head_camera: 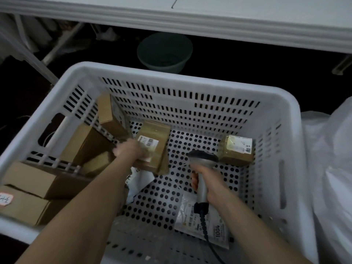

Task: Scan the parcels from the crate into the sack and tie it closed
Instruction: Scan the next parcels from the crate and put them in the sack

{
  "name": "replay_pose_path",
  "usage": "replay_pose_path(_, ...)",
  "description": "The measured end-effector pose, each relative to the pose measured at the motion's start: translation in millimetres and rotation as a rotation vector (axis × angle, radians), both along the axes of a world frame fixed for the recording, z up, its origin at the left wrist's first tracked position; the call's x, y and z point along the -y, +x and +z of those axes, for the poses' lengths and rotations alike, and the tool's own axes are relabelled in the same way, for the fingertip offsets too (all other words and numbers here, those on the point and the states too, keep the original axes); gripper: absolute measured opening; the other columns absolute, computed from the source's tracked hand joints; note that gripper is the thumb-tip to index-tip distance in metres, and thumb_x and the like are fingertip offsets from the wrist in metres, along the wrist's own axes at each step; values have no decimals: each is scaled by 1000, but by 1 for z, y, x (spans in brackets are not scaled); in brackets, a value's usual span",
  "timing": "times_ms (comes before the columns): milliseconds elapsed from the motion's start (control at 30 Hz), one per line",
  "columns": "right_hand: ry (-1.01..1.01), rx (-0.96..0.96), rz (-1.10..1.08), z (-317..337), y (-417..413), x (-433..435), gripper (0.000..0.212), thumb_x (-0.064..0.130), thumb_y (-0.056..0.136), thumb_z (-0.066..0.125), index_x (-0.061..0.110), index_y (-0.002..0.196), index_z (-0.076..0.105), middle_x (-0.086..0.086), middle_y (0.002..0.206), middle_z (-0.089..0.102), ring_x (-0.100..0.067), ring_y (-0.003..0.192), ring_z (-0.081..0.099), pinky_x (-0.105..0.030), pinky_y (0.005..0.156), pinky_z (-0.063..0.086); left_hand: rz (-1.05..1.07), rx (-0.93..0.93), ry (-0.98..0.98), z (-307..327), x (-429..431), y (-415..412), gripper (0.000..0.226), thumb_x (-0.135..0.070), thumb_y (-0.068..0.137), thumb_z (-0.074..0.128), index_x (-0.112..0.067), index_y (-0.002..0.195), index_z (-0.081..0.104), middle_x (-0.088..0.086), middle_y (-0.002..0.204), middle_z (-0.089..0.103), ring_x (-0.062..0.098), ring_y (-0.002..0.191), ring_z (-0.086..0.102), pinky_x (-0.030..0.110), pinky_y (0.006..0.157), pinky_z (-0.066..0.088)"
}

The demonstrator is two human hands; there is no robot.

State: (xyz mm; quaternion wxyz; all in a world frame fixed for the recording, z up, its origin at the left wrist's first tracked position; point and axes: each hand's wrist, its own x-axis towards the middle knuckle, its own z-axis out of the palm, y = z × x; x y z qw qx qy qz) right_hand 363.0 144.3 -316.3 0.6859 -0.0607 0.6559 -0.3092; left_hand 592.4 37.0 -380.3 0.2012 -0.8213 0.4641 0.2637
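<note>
Reaching into white slotted plastic crate (171, 77), left hand (131, 151) lies on near-left edge of flat brown cardboard parcel (158, 130); white barcode label just beyond fingers; blur hides whether they grip; right hand (207, 181) curled round grey barcode scanner (203, 159) handle; tape-glossy cube parcel (236, 150) right of scanner; crinkled white sack (333, 149) beside crate's right wall.

1. This is a dimly lit parcel-sorting spot, such as a courier depot or stockroom.
2. A white slotted plastic crate (171, 80) holds cardboard boxes (236, 151) and a poly mailer (207, 225), all bearing printed shipping labels.
3. A corded barcode scanner (203, 164) is held over it.
4. A white sack (333, 159) sits just beside the crate, and a folding table (247, 16) stands beyond.
</note>
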Motion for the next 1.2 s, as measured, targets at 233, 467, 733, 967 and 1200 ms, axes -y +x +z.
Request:
replay_pose_path(233, 3, -6, -11, -10, -6, -5, 9, 11, 82, 72, 4, 81, 66, -6, 58, 63, -13, 46, 56, -25, 49, 48, 183, -355, -21, -46, -23, -35, 88, -42, 62, 88, -2, 130, 48, 12, 126, 57, 27, 116, 57, 34, 95, 49)
replay_pose_path(467, -18, 1, -17, 4, -12, -10, 10, 11, 83, 71, 4, 78, 67, -5, 56, 62, -13, 45, 55, -25, 49, 48, 364, -554, -77, -29, -39, -66, 35, -8, 81, 73, -2, 113, 60, 10, 109, 63, 27, 108, 60, 31, 85, 49)
replay_pose_path(733, -54, -21, -89, 2, -34, -14, 11, 10, 86, 68, 2, 78, 66, -7, 57, 59, -14, 46, 52, -25, 49, 44, 572, -778, -271, -43, -44, -109, 47, -23, 82, 73, -7, 123, 58, 14, 120, 64, 31, 109, 61, 43, 98, 50)
replay_pose_path(967, 4, -26, -161, -16, -34, -6, 12, 12, 84, 71, 2, 77, 68, -6, 58, 60, -13, 46, 52, -23, 47, 44, 407, -446, -392, -37, 3, -90, 80, -36, 82, 72, -8, 144, 28, 20, 143, 37, 37, 129, 42, 48, 106, 40)
replay_pose_path(1200, 0, -1, -136, -17, -29, -6, 11, 12, 84, 70, 3, 78, 66, -4, 52, 58, -12, 45, 52, -23, 46, 43, 416, -624, -293, -39, 6, -91, 44, -36, 89, 64, -5, 119, 52, 12, 110, 57, 31, 106, 55, 45, 99, 46)
